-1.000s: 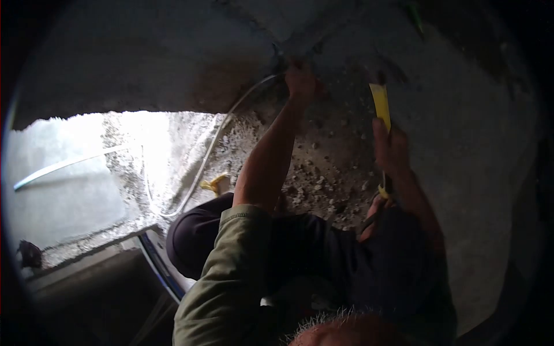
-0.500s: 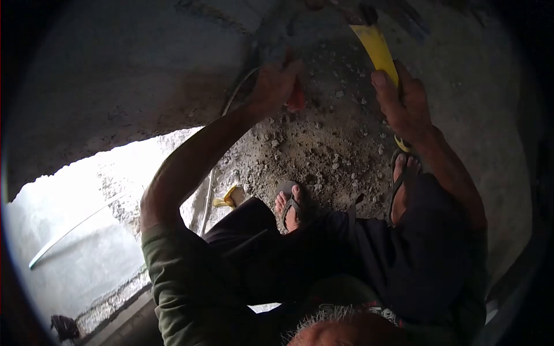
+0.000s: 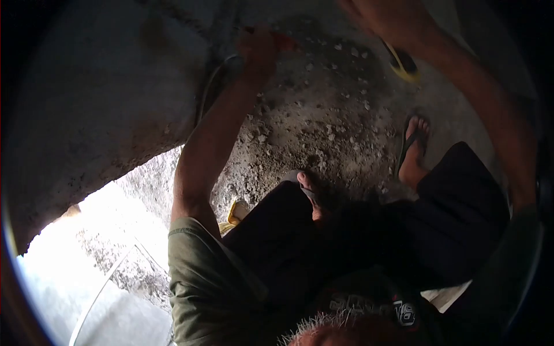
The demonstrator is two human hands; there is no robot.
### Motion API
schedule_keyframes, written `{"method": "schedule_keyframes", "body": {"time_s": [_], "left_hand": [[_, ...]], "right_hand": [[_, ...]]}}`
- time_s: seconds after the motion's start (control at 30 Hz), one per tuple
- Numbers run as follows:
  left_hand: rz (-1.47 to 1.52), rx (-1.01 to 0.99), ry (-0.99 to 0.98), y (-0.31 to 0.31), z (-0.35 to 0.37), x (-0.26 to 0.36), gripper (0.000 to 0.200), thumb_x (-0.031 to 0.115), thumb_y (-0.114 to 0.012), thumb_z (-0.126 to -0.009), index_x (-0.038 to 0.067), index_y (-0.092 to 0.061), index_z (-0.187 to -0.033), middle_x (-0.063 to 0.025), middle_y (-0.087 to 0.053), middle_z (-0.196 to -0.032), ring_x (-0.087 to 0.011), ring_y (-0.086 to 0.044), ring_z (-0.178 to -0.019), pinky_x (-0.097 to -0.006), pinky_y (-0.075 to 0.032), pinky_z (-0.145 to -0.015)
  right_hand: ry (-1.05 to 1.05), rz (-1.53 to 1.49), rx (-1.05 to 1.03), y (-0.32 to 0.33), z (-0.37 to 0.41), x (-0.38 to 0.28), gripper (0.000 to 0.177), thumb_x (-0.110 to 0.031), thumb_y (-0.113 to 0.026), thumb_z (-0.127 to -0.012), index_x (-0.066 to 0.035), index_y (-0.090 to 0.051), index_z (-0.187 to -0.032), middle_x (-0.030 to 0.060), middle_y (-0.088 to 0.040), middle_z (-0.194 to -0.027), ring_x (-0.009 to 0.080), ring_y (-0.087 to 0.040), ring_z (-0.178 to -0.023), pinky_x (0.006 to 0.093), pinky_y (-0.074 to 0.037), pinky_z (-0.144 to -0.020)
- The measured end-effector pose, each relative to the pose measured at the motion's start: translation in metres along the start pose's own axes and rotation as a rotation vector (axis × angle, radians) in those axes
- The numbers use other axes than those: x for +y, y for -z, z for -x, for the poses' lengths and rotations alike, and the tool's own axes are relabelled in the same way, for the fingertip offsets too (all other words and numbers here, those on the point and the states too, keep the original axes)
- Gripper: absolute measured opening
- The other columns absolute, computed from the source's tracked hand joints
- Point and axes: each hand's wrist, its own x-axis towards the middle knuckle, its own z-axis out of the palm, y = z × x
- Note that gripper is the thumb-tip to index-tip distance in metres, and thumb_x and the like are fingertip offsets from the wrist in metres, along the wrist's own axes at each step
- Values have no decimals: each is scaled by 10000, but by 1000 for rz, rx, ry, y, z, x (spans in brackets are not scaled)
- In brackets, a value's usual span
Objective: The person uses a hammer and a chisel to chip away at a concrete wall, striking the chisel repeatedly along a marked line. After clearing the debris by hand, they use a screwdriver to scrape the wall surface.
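My left hand (image 3: 258, 52) is closed on a red-handled tool (image 3: 287, 42), beside the dark wall. Only the red part of that tool shows clearly; its working end is lost in shadow. Farther right, at the top edge, my right hand (image 3: 395, 24) is wrapped round a hammer with a yellow and black handle (image 3: 404, 66). The handle's butt end sticks out below the fist, and the hammer's head is out of view. Broken rubble (image 3: 306, 135) covers the ground below both hands.
A rough-edged concrete wall (image 3: 104, 132) fills the left side, with a brightly lit gap beneath it. A pale cable (image 3: 210, 86) runs past my left forearm. A yellow object (image 3: 234, 212) lies near my knee. My sandalled feet (image 3: 413, 147) stand on the ground around the rubble.
My right hand has moved up to the top edge with the hammer, so the yellow shaft is mostly out of view. My left hand has shifted up and left with the red-handled tool.
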Motion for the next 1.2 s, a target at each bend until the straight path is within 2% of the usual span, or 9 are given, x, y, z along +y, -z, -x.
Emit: {"method": "schedule_keyframes", "body": {"time_s": [0.23,0.27,0.33,0.4,0.53,0.6,0.73,0.8,1.2], "left_hand": [[-51,162,130,1,12,26,259,167,-425,-896,-63,-546,-896,-204,-633,-692,-264,-613,-596,-364,-474,-529],[-318,-10,-437,20,5,2,297,194,-425,-889,-84,-530,-884,-196,-636,-668,-251,-613,-556,-335,-481,-528],[-611,-189,-995,25,11,-1,339,222,-425,-881,-106,-513,-872,-187,-639,-644,-239,-613,-516,-305,-488,-527],[-39,201,62,-10,36,34,389,253,-413,-892,-59,-546,-702,-185,-642,-642,-213,-588,-486,-289,-447,-483],[-167,125,121,-30,31,40,391,251,-411,-899,-43,-537,-673,-188,-635,-626,-189,-561,-454,-275,-396,-420],[-117,205,118,-33,14,29,335,247,-401,-905,-61,-506,-827,-182,-633,-617,-165,-541,-438,-253,-350,-365],[-60,236,124,-22,-25,9,297,257,-396,-906,-33,-455,-926,-161,-628,-609,-156,-511,-418,-253,-313,-332],[-15,466,157,-24,-28,10,394,262,-317,-921,-41,-565,-881,-184,-642,-745,-119,-426,-430,-222,-277,-354],[121,297,112,-9,-27,28,367,174,-283,-893,-47,-561,-800,-214,-637,-766,-120,-422,-455,-220,-296,-376]], "right_hand": [[-28,-103,282,-66,-38,14,419,-430,-401,-950,-39,-506,-841,-3,-401,-513,70,-375,-415,258,-333,-385],[-42,-359,339,-80,-19,15,434,-441,-401,-946,-31,-508,-856,1,-401,-506,73,-372,-400,254,-335,-377],[-52,-647,385,-109,18,21,450,-453,-400,-941,-22,-510,-872,5,-400,-498,76,-368,-385,251,-336,-368],[-311,-911,377,-125,52,39,393,-453,-406,-941,-72,-466,-863,-34,-385,-494,54,-354,-357,230,-306,-349],[-572,-1170,391,-124,89,58,427,-491,-414,-925,-72,-452,-850,-25,-378,-489,73,-350,-346,249,-312,-336],[-757,-1251,502,-123,96,66,460,-523,-406,-915,-70,-451,-848,-19,-366,-484,79,-348,-339,260,-309,-330],[-795,-1301,532,-120,112,83,474,-539,-402,-909,-72,-454,-845,-19,-357,-483,79,-343,-335,260,-308,-329],[-829,-1290,528,-121,118,88,479,-543,-405,-906,-72,-458,-839,-16,-360,-483,78,-341,-333,257,-305,-328],[-752,-1114,521,-111,126,73,455,-502,-389,-928,-60,-475,-861,-3,-388,-500,78,-374,-349,254,-325,-325]]}}
